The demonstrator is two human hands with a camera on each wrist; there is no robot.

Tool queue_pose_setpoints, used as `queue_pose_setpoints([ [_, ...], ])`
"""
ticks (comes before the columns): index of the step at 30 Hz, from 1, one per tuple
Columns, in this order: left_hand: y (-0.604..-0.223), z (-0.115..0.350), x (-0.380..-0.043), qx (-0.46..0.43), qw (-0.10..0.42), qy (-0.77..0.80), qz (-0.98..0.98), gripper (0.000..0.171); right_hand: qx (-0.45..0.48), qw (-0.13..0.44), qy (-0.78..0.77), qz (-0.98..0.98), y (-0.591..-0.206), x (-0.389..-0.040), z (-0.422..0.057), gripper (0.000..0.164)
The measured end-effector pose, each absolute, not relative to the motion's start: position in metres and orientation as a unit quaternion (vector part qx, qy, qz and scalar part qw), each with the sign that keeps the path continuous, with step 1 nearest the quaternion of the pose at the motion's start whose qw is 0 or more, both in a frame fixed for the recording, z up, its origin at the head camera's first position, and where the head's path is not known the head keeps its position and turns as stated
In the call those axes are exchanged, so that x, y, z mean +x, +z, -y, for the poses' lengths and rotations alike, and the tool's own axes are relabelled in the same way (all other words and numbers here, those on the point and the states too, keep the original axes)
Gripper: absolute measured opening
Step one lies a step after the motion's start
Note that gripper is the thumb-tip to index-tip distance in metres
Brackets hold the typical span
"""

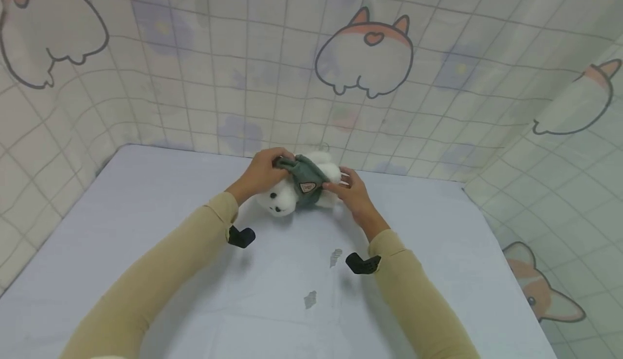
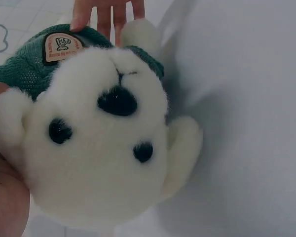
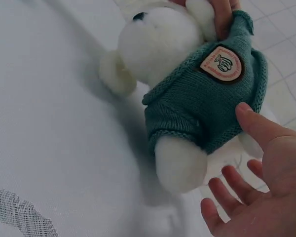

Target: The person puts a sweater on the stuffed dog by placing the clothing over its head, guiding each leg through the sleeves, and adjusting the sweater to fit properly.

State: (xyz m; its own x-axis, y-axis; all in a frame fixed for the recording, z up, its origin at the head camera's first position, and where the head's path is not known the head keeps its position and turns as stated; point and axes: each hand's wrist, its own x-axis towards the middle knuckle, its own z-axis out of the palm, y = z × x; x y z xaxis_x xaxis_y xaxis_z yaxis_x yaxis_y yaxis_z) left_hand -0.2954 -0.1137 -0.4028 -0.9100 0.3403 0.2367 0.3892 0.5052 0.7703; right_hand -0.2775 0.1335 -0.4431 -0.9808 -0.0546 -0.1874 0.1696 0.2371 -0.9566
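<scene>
A white plush toy [image 1: 282, 197] with black eyes and a black nose lies tilted at the back of the table, its head towards the left. It wears a green knitted sweater [image 3: 187, 108] with a pale patch [image 3: 222, 64] on the front. My left hand [image 1: 265, 172] grips the sweater's sleeve beside the toy's head; part of its grip is hidden. The thumb of my right hand [image 1: 355, 194] touches the sweater near its lower edge. In the right wrist view, that hand's other fingers [image 3: 237, 185] are spread near the toy's lower body.
A white cloth-covered table [image 1: 272, 305] has two grey worn patches [image 1: 310, 299]. Behind and beside it hangs a checked curtain [image 1: 272, 67] with cartoon dogs. A black wrist device [image 1: 240, 237] sits on the left sleeve, and a similar device [image 1: 362, 263] on the right.
</scene>
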Motion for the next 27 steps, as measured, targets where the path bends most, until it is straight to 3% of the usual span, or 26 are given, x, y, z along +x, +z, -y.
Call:
queue_pose_setpoints([
  [6, -0.390, 0.113, -0.300, -0.244, 0.009, -0.417, 0.876, 0.019, -0.027, 0.102, -0.614, -0.783, -0.439, -0.278, -0.132, 0.051],
  [11, -0.393, 0.113, -0.297, -0.238, -0.029, -0.401, 0.884, 0.026, -0.022, 0.104, -0.612, -0.783, -0.439, -0.277, -0.130, 0.043],
  [15, -0.397, 0.119, -0.296, -0.255, -0.026, -0.401, 0.879, 0.034, -0.015, 0.100, -0.605, -0.790, -0.437, -0.275, -0.125, 0.039],
  [19, -0.391, 0.125, -0.292, -0.271, -0.006, -0.407, 0.873, 0.037, -0.008, 0.098, -0.606, -0.790, -0.437, -0.274, -0.124, 0.039],
  [27, -0.375, 0.125, -0.289, -0.313, 0.085, -0.394, 0.860, 0.011, -0.003, 0.101, -0.612, -0.784, -0.438, -0.275, -0.120, 0.043],
])
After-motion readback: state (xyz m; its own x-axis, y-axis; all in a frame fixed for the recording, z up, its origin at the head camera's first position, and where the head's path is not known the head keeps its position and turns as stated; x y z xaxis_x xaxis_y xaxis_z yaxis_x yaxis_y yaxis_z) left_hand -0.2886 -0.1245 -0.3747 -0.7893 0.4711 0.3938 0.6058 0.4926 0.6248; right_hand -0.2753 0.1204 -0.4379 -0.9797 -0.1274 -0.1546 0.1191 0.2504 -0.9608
